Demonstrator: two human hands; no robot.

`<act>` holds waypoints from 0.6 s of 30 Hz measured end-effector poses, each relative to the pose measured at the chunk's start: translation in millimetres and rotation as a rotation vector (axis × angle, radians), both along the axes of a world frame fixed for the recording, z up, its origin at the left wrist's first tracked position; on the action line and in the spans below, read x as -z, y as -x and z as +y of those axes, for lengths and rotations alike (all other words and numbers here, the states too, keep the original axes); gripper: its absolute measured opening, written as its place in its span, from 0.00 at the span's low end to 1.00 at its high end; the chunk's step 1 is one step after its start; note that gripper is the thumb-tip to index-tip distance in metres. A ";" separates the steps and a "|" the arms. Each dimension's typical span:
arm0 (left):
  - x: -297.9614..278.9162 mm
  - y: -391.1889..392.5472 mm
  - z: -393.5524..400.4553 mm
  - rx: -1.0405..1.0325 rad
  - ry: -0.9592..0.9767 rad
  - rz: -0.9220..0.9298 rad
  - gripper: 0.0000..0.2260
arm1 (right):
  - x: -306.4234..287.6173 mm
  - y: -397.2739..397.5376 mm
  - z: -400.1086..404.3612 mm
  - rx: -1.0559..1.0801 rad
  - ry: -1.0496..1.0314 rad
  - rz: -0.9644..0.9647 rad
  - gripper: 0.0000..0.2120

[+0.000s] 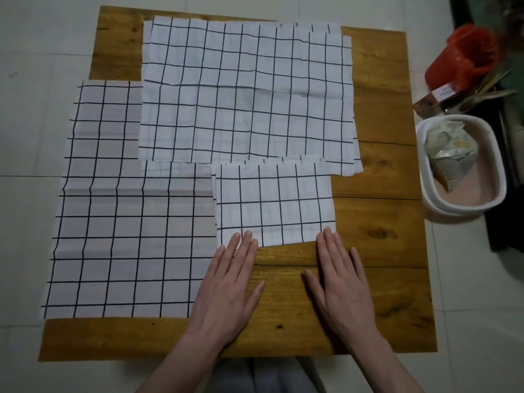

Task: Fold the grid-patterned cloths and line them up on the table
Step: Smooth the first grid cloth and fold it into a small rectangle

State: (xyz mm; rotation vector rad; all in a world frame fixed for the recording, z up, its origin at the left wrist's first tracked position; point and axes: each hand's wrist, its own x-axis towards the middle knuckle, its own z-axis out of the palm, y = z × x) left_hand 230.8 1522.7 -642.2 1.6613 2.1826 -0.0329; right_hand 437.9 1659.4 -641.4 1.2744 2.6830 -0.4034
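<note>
Three white cloths with a dark grid lie on the wooden table (377,279). A small folded cloth (273,204) sits in the middle near me. A large unfolded cloth (127,217) spreads over the left side and hangs past the table's left edge. Another unfolded cloth (243,92) covers the far half, partly on top of the left one. My left hand (229,287) lies flat, its fingertips on the folded cloth's near left corner. My right hand (337,282) lies flat too, fingertips touching the near right corner.
A white oval tub (425,165) holding a crumpled packet (450,157) stands on the floor to the right of the table. Behind it are a red plastic bag (465,58) and a small box. Pale floor tiles surround the table.
</note>
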 end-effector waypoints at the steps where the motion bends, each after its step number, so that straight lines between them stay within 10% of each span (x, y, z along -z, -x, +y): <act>1: -0.5 -0.7 0.8 -0.004 -0.005 -0.002 0.33 | 0.7 2.4 -2.5 0.020 0.000 0.014 0.34; 12: -11.7 -11.2 11.3 -0.098 -0.034 -0.004 0.30 | -17.1 30.5 5.6 0.263 -0.052 0.274 0.21; 18: -11.4 -24.4 18.1 -0.128 -0.009 0.015 0.29 | -32.2 60.7 21.5 0.447 -0.022 0.200 0.29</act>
